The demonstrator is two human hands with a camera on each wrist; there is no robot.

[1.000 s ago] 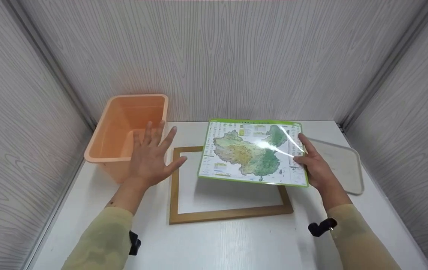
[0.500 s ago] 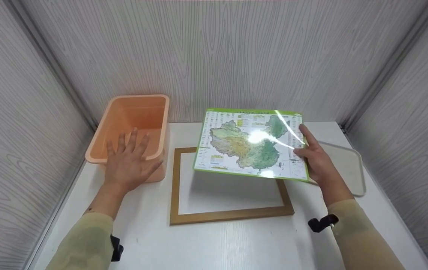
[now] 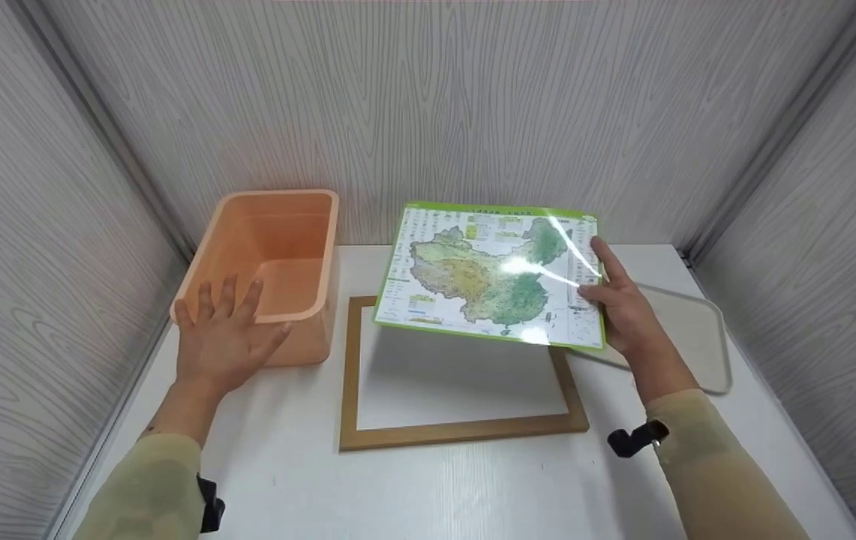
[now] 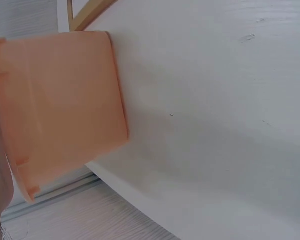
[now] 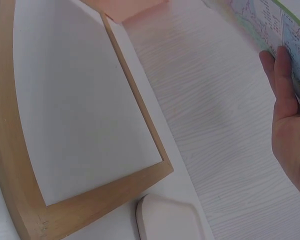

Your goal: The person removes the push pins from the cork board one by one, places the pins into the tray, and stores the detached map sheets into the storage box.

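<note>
My right hand (image 3: 626,315) pinches the glossy map sheet (image 3: 491,274) at its right edge, thin, probably light and slippery; left hand (image 3: 221,337) splayed, holding nothing.

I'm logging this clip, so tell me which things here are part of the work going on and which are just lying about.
In use:
right hand, gripping the map by its right edge, above the table
frame, flat under the map
left hand, fingers spread, at the tub's near rim
tub

Lying about:
tray, right of the frame
</note>
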